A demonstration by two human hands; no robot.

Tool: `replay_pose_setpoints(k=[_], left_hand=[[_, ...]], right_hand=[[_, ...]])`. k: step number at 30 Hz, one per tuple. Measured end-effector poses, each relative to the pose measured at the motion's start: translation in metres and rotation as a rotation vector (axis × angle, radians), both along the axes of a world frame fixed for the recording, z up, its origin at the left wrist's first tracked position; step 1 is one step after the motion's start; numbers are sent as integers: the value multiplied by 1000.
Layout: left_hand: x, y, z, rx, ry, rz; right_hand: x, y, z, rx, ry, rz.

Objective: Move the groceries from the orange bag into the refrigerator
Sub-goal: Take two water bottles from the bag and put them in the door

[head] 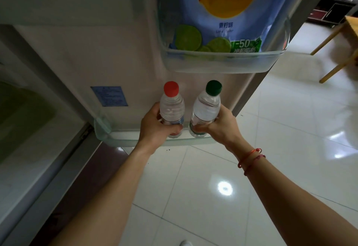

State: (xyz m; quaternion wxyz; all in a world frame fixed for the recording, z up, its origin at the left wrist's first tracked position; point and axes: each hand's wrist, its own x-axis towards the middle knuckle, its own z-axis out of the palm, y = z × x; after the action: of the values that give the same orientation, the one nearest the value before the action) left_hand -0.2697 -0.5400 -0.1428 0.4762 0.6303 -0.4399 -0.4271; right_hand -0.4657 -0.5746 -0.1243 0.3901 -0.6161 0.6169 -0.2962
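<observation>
Two clear water bottles stand upright in the bottom shelf [120, 140] of the open refrigerator door. My left hand [155, 127] grips the red-capped bottle [172, 108] around its lower body. My right hand [222, 123] grips the green-capped bottle [206, 108] the same way. The bottles are side by side, a small gap between them. A blue bag of crisps [230, 13] sits in the clear door shelf [219, 62] above. The orange bag is out of view.
The refrigerator's interior [25, 110] opens at the left. A blue label [109, 96] is stuck on the door's inner panel. White glossy floor tiles [290, 129] spread to the right, where wooden furniture legs [337, 63] stand at the far right.
</observation>
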Motion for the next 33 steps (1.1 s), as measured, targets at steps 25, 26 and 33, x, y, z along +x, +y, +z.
replay_pose_setpoints(k=[25,26,33], left_hand=[[-15,-18,-24,45,-109,-61],[-14,-18,-24,49,-102,-58],[-12,-18,-29,43,-103,-89]], right_hand=[[-3,-8,-21,49,33,-35],[-4,-9,-19,52,35,-43],[-7,-7,-17,75,51,-48]])
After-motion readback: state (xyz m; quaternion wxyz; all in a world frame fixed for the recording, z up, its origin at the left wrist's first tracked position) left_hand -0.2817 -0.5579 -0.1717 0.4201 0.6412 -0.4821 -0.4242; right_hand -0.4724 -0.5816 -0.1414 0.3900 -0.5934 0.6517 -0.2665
